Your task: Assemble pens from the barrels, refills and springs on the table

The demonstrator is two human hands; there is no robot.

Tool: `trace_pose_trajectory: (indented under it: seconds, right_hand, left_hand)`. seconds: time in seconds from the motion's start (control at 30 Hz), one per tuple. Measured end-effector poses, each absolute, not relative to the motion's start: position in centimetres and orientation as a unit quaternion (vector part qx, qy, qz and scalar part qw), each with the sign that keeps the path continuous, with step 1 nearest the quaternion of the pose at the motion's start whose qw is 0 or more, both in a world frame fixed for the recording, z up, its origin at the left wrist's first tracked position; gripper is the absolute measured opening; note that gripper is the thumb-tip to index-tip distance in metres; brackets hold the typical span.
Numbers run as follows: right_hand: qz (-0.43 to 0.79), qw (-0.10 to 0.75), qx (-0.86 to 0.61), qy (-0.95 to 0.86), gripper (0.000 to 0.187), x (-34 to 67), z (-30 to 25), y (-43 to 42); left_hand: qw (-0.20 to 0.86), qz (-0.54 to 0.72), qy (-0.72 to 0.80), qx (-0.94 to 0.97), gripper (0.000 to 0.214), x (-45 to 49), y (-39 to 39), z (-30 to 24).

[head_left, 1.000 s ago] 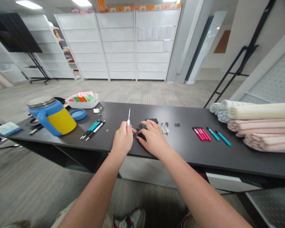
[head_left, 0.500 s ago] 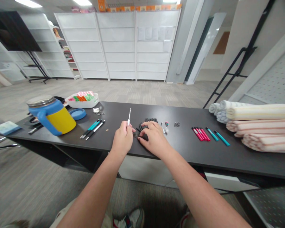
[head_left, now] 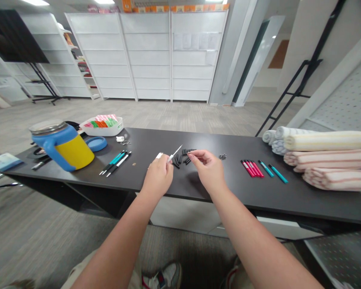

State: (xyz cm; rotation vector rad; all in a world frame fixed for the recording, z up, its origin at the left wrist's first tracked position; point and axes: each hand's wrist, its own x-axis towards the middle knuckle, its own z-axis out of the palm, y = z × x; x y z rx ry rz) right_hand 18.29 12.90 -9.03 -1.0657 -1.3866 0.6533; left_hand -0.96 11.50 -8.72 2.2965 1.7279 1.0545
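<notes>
My left hand (head_left: 159,173) is closed round a white pen piece with a thin refill (head_left: 176,151), its tip slanting up to the right. Thumb and fingers of my right hand (head_left: 209,165) meet in a pinch close to that tip; what lies between them is too small to make out. Several short black pen grips (head_left: 178,160) lie loose on the table between the hands. White pen pieces (head_left: 159,155) show just behind my left hand. To the right of my right hand sits a little pile of small metal parts (head_left: 222,157).
Assembled pens (head_left: 116,162) lie at left beside a blue-yellow mug (head_left: 74,150), its blue lid (head_left: 96,143) and a white basket (head_left: 116,129). On the right are pink pen barrels (head_left: 252,168), teal barrels (head_left: 278,173) and rolled towels (head_left: 327,156) on the dark table (head_left: 156,138).
My right hand has lifted from the black grips and moved right into a pinch. The refill in my left hand has tilted from nearly upright towards the right.
</notes>
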Motion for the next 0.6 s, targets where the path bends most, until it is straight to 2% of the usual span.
trace_pose_trajectory:
  seconds: [0.13,0.3,0.6]
  right_hand:
    - [0.289,0.628,-0.441,-0.573,0.021,18.25,-8.86,12.69]
    - [0.254,0.648,-0.459,-0.553,0.026,18.29,-8.54,12.30]
    - [0.198,0.620,-0.491,-0.579,0.030,18.69,-9.21,12.62]
  left_hand:
    - [-0.022,0.289,0.568,0.770,0.014,-0.50,11.26,-8.61]
    - [-0.036,0.274,0.565,0.778,0.013,-0.30,11.12,-8.54]
    - [-0.034,0.271,0.573,0.773,0.015,-0.29,11.09,-8.45]
